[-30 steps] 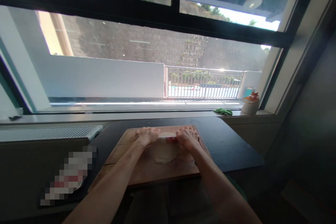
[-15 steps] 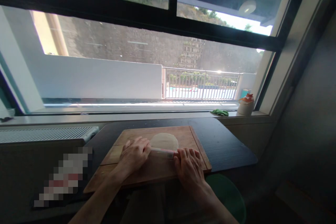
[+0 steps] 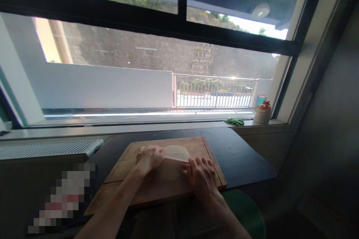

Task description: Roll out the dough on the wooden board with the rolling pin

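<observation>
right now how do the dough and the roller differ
The dough is a broad, rounded sheet; the roller is narrow and straight. The dough lies flat on the board, while the roller lies across the dough, its ends under the left hand and right hand. Both look pale.

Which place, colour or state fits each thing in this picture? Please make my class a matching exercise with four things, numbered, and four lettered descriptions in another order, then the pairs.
1. Dough
2. Crumpled item
3. Board
4. Rolling pin

A. Green, on the windowsill
B. Lying across the dough, between the left hand and right hand
C. Pale and flattened into a sheet
D. Brown, on the dark table

Pairs: 1-C, 2-A, 3-D, 4-B
</observation>
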Demonstrator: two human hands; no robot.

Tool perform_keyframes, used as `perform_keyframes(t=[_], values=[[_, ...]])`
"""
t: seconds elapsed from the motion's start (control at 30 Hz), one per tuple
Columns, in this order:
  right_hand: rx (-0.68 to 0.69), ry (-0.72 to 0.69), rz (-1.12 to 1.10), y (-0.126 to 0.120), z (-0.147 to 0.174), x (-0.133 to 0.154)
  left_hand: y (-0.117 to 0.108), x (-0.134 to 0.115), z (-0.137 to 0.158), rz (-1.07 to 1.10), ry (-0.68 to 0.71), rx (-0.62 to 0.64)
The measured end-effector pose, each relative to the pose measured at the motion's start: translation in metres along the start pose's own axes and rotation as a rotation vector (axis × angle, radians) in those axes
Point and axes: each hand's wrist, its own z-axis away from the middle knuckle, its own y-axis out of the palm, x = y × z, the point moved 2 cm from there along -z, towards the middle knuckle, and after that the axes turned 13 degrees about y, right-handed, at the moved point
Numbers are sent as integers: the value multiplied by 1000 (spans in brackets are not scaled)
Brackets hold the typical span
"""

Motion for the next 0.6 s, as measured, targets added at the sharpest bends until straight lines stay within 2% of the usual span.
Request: perform_keyframes(t=[0.13,0.23,0.33,0.5,0.6], values=[[11,-22,-27,-6,19,4,3,2,35,-24,28,-45],[36,-24,-33,-7,27,5,2,1,46,-32,42,-56],[45,-7,-40,-8,26,4,0,-2,36,-51,26,-48],[46,18,-54,-8,8,1,-3,-7,2,-39,-14,9],[40,20,-41,-7,1,-1,-4,-8,-5,-26,-17,9]])
